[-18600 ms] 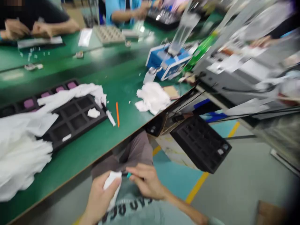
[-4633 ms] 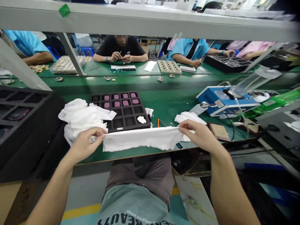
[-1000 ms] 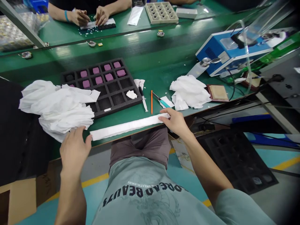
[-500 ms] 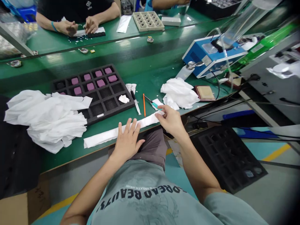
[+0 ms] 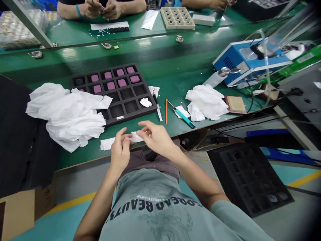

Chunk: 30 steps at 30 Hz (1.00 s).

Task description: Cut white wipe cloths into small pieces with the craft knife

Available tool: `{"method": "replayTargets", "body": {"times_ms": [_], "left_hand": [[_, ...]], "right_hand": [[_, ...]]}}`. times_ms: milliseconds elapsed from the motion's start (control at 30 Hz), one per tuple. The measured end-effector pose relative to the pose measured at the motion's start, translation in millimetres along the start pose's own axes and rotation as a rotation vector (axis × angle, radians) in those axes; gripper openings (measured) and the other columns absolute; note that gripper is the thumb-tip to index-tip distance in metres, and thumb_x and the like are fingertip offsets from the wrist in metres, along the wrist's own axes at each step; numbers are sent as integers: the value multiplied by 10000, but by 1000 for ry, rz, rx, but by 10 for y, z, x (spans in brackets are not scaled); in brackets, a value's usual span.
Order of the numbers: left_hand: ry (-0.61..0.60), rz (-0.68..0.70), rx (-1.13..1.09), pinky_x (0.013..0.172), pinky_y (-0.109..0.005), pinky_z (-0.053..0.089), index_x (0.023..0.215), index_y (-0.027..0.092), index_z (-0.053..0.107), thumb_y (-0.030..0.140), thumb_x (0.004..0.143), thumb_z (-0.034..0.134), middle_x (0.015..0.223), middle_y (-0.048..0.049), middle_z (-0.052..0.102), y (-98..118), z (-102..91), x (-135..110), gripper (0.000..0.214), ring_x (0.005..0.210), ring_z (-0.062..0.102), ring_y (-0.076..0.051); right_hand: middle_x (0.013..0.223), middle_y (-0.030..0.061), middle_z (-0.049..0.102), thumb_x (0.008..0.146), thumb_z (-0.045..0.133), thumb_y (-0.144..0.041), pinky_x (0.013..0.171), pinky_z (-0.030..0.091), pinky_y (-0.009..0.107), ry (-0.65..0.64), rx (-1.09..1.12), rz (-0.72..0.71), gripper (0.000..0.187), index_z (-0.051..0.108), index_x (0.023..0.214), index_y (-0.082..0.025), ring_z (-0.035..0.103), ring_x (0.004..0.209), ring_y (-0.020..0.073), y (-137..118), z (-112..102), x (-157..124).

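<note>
A folded white cloth strip (image 5: 107, 144) lies along the front edge of the green table, now looking shorter, with its middle covered by my fingers. My left hand (image 5: 120, 149) is closed on it, thumb and fingertips together over the cloth. Beside it, my right hand (image 5: 158, 139) has curled fingers pinching the strip's right part. Just beyond my right hand lie a slim teal-handled tool (image 5: 184, 116), an orange stick (image 5: 166, 112) and a syringe (image 5: 158, 112).
A black foam tray (image 5: 125, 117) with purple blocks (image 5: 111, 86) stands behind my hands. Crumpled white cloths (image 5: 72, 117) lie left, another white heap (image 5: 207, 100) right. A pump bottle (image 5: 217, 77) stands near a blue machine (image 5: 250, 63). Across the table, a co-worker's hands (image 5: 102, 8) are busy.
My right hand has moved left from the strip's far end towards my left hand, folding the strip shorter. My left hand went from flat to closed. The teal-handled tool is uncovered.
</note>
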State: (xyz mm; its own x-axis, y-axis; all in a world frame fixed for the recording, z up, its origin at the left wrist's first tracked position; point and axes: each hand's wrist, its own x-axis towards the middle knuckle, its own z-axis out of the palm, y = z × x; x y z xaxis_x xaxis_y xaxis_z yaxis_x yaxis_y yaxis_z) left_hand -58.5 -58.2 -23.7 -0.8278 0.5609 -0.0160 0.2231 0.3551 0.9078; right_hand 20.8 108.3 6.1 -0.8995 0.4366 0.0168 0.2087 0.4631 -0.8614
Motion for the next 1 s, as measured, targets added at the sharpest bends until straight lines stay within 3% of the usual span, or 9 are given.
{"method": "replayTargets", "body": {"times_ms": [100,167,233,333,467,633,767,900,1000], "left_hand": [[21,6,172,755,-317,529,1313,164,570,342,972,478,1044,-92,760,41,-52,53,396,791,707,-191],[41,36,334,750,-317,510,1242,172,634,358,963,506,986,-78,762,86,-54,105,359,790,701,-203],[51,73,503,757,-324,495,1198,174,670,388,966,510,973,-80,751,134,-40,168,354,851,700,-231],[-19,111,709,748,-340,487,1182,168,684,449,958,527,1056,-113,715,194,1,254,393,986,679,-287],[-125,157,835,732,-368,482,1056,182,709,402,930,580,1065,-119,689,232,58,297,284,1006,649,-314],[-70,255,740,806,-373,462,884,207,675,320,924,564,982,-83,707,264,72,305,163,973,632,-286],[-67,97,483,676,-307,433,856,219,619,386,900,583,802,-26,683,288,84,341,176,748,629,-204],[-132,-16,142,577,-253,410,1003,207,585,423,857,624,708,23,624,313,113,391,264,599,560,-143],[-160,-34,192,592,-259,417,1133,188,611,473,846,636,710,18,647,348,113,426,405,602,565,-147]], "right_hand": [[920,73,754,933,595,-417,732,523,332,209,-53,78,319,685,1154,-205,682,772,211,293,-275,-66],[943,102,749,923,589,-430,750,517,364,384,-220,138,344,700,1135,-183,668,797,240,565,-565,-103],[1011,135,742,915,581,-409,793,497,411,482,-443,174,357,704,1145,-165,651,852,279,839,-825,-108],[1030,166,732,893,595,-358,809,468,438,437,-657,204,339,717,1127,-146,619,918,327,1152,-1025,-54],[977,157,725,882,602,-249,795,453,420,348,-695,259,280,720,1114,-147,610,935,334,1297,-1011,36],[1081,167,662,923,524,-198,788,453,399,379,-629,241,271,709,1118,-161,627,885,294,1261,-979,53],[1071,186,633,927,465,-150,818,450,418,391,-628,231,305,693,1129,-133,611,943,322,1236,-1005,64],[1094,215,601,923,427,-114,837,453,435,442,-641,240,317,664,1133,-99,584,965,327,1242,-1012,88],[1127,218,591,915,455,-116,849,461,433,439,-642,213,351,620,1223,-89,574,985,322,1261,-1011,102]]}}
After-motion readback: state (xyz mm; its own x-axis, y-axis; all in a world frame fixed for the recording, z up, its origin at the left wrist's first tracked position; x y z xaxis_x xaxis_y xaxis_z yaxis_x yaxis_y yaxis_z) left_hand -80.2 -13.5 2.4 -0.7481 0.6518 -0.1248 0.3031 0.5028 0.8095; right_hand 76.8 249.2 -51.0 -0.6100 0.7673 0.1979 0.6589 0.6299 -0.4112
